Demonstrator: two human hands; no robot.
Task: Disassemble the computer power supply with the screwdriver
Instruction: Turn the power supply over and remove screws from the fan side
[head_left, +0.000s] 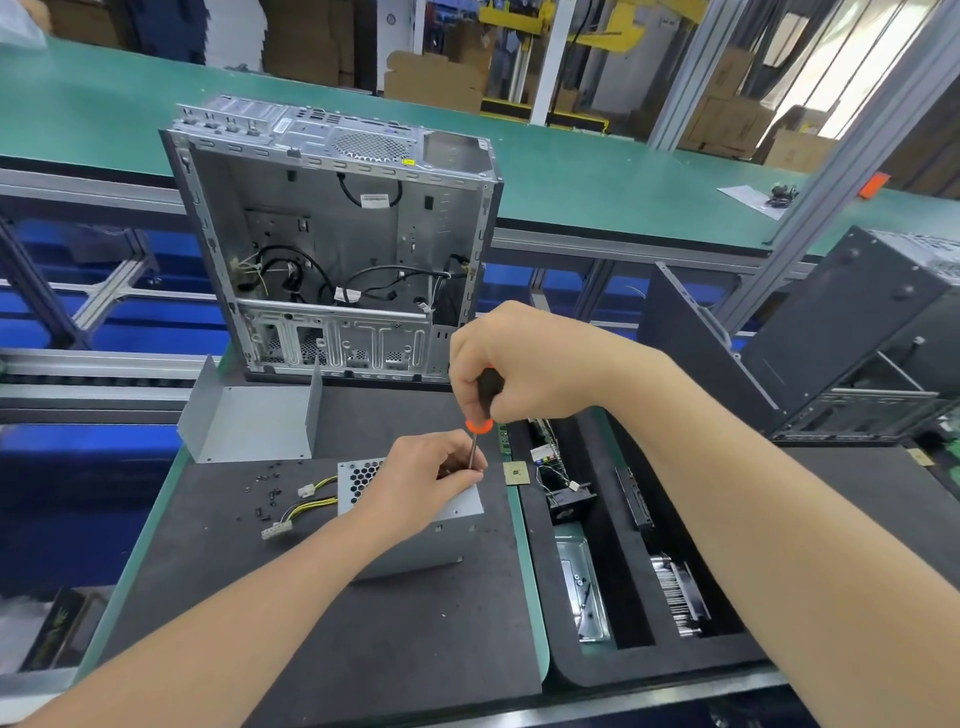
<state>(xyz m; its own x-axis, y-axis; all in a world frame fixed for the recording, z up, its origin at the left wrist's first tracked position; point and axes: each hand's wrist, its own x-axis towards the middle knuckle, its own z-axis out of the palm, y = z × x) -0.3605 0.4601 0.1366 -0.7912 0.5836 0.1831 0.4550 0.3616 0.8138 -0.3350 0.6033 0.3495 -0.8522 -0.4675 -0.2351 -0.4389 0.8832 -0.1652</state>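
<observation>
Standing upright at upper centre: gutted desktop case (332, 244), side open, black cables dangling inside. Lying just below it, left of centre: bent grey sheet-metal cover (249, 415), apart from everything else.

Sitting at centre frame on the dark foam mat (415, 623): grey power supply (415, 519), honeycomb vent facing up-left, yellow-and-black wire bundle (306, 504) trailing left to white plugs.

Gripping from above, right of centre: right hand (524, 364), fist closed around the black-and-orange screwdriver (480, 415), shaft pointing down at the supply's top far edge. Bracing on the supply's top: left hand (431, 478), fingertips pinched together around the lower shaft, steering the tip. Tip and screw head hidden behind fingers.

Resting just right of the supply: small square chip (516, 474). Scattered left of the wires: loose black screws (265, 493).

Risks, judging from here: tip camming out under off-axis pressure, stripping the head or jabbing the guiding fingers; freed screw rolling off unnoticed among the others.
</observation>
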